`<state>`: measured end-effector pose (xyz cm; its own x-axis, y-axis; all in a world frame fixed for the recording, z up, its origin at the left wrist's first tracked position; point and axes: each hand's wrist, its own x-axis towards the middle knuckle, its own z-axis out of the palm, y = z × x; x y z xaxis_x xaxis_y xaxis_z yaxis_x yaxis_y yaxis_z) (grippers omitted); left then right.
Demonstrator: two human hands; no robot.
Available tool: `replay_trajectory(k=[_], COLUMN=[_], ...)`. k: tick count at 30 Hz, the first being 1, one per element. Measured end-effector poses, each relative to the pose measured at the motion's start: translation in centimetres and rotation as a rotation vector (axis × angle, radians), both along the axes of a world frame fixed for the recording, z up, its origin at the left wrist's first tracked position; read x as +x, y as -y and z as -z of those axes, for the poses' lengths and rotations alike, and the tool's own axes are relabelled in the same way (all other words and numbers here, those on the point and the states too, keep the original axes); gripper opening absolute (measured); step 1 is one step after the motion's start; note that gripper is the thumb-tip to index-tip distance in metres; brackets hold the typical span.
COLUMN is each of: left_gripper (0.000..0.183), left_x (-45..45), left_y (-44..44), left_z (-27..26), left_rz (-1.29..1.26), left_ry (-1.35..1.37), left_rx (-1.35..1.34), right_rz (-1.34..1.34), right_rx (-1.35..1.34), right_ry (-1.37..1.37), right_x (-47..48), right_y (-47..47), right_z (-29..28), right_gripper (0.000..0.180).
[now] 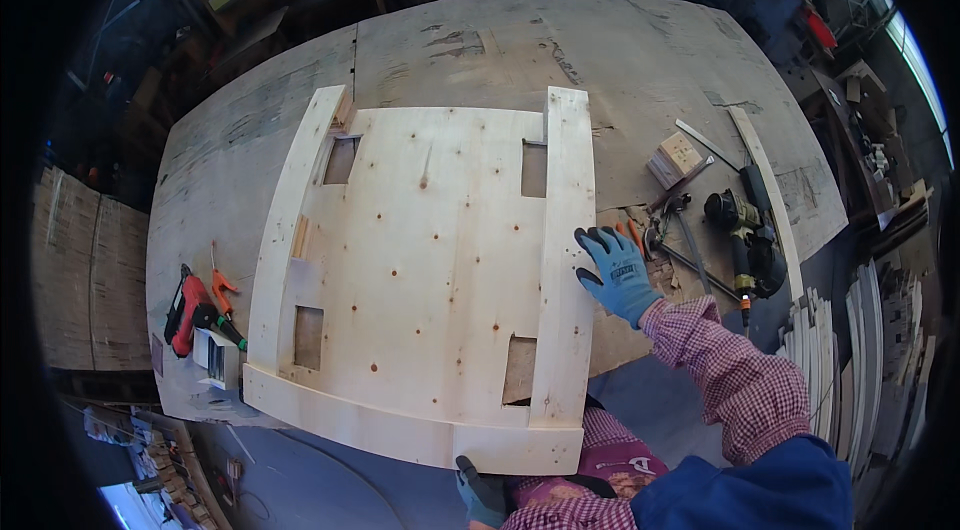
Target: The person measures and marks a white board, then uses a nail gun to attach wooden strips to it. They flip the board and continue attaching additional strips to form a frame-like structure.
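A pale wooden panel (420, 245) with rectangular notches near its corners lies on the worktable. Raised boards border it: a left rail (277, 245), a right rail (566, 252) and a front board (360, 414) along the near edge. My right hand (619, 275), in a blue work glove with dark fingertips, rests at the outer edge of the right rail, fingers and thumb apart. Low in the view, my gloved left hand (481, 496) is at the lower edge of the front board, one fingertip against it. Most of its fingers are hidden.
Right of the panel lie a nail gun (742, 237), orange-handled pliers (634, 236), a wood block (677, 155) and a long strip (765, 192). A red nail gun (187, 316) and an open box (217, 357) sit left. Wood strips (814, 357) stand beyond the worktable (637, 42).
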<state>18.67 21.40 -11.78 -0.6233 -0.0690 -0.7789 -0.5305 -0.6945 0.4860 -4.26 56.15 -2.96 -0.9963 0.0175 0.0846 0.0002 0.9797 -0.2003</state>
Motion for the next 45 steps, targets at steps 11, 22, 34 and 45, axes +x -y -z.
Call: replay_trajectory(k=[11, 22, 34, 45], left_gripper=[0.043, 0.036, 0.025, 0.04], left_x=[5.3, 2.1, -24.4, -41.4], left_y=[-8.1, -0.9, 14.2, 19.7], left_z=[3.1, -7.1, -15.6, -18.7], left_rz=[-0.344, -0.311, 0.301, 0.341], left_ry=[0.016, -0.073, -0.238, -0.959], left_rx=[-0.298, -0.621, -0.871, -1.536], right_rz=[-0.865, -0.783, -0.444, -0.076], right_rx=[0.721, 0.4, 0.319, -0.11], right_ry=[0.579, 0.301, 0.565, 0.812], right_x=[-20.5, -16.8, -9.2, -13.2], right_y=[-0.5, -3.3, -3.3, 19.5], right_z=[1.5, -7.4, -10.2, -4.6], right_gripper=[0.067, 0.067, 0.058, 0.069])
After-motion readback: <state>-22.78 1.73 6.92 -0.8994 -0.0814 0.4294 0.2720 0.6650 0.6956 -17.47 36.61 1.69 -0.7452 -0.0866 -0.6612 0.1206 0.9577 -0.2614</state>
